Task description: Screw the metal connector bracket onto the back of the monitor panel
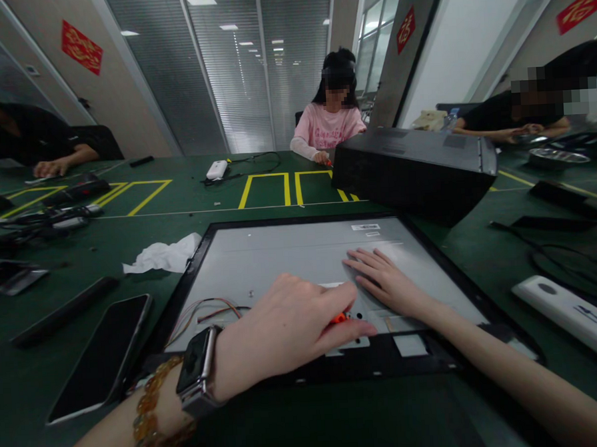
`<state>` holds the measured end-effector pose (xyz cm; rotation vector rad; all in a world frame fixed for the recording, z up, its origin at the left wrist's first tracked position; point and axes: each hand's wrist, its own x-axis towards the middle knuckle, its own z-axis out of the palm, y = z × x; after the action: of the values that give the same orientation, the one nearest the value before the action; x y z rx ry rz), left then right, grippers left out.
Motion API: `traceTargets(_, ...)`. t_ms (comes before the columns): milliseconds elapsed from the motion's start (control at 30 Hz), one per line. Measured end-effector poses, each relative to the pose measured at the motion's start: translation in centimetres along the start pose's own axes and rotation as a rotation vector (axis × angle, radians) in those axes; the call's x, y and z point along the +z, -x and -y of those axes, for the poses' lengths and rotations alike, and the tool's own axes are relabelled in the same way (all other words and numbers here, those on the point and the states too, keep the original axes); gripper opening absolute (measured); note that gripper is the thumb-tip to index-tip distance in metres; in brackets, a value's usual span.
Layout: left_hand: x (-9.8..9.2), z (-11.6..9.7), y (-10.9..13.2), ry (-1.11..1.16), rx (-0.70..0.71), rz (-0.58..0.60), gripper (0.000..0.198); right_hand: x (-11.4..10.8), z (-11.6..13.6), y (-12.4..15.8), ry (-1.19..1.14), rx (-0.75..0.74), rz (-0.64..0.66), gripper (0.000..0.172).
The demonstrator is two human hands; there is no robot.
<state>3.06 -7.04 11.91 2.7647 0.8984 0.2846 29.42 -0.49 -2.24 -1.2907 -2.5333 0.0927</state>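
Observation:
A flat screen panel (300, 257) with a grey metal back and black frame lies on the table in front of me. My left hand (288, 321), with a watch (199, 369) and an amber bead bracelet on the wrist, is closed over the panel's near half. Its fingers grip a small orange-handled tool (339, 318), mostly hidden by the hand. Under and beside that hand is a bracket with dark holes. My right hand (389, 282) rests flat on the panel's right side, fingers stretched out. Thin coloured wires (213, 308) run across the panel's left part.
A phone (103, 357), a black bar (65, 312) and crumpled tissue (164, 254) lie to the left. At the right are a white device (573, 316) and cables. A large black casing (410, 167) stands behind the panel. Other people sit around the table (197, 195).

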Motion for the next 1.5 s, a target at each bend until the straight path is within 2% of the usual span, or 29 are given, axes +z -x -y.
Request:
traceTargets(233,-0.5,-0.5,-0.1,0.044,-0.008,0.008,0.005,0.1,0.0,0.0,0.000,0.001,0.005,0.043)
traceTargets(400,-0.6,-0.7,0.1,0.088,-0.009,0.009,0.018,0.1,0.0,0.0,-0.011,0.002,0.008,0.043)
traceTargets(667,-0.5,-0.7,0.1,0.011,-0.037,-0.012,0.011,0.2,-0.2,0.1,-0.021,-0.013,-0.023,0.043)
traceTargets(767,0.2,-0.1,0.0,-0.049,-0.014,-0.031,0.032,0.1,-0.1,0.0,-0.013,-0.008,-0.024,0.043)
traceTargets(833,0.6,0.2,0.0,-0.087,-0.011,-0.052,0.039,0.1,0.0,0.0,-0.004,-0.002,-0.014,0.042)
traceTargets(900,0.8,0.3,0.0,-0.103,-0.021,-0.069,0.037,0.1,-0.1,0.1,-0.001,-0.002,-0.008,0.042)
traceTargets(1100,0.1,-0.3,-0.2,-0.011,-0.018,-0.037,0.009,0.2,-0.2,0.1,0.000,-0.009,-0.011,0.043)
traceTargets(1367,-0.3,-0.4,0.1,0.005,-0.007,-0.005,0.018,0.0,0.1,0.1,-0.015,-0.015,-0.025,0.042)
traceTargets(1500,-0.6,-0.5,0.2,0.018,0.016,0.010,0.017,0.1,0.0,0.1,-0.024,-0.011,-0.033,0.042)
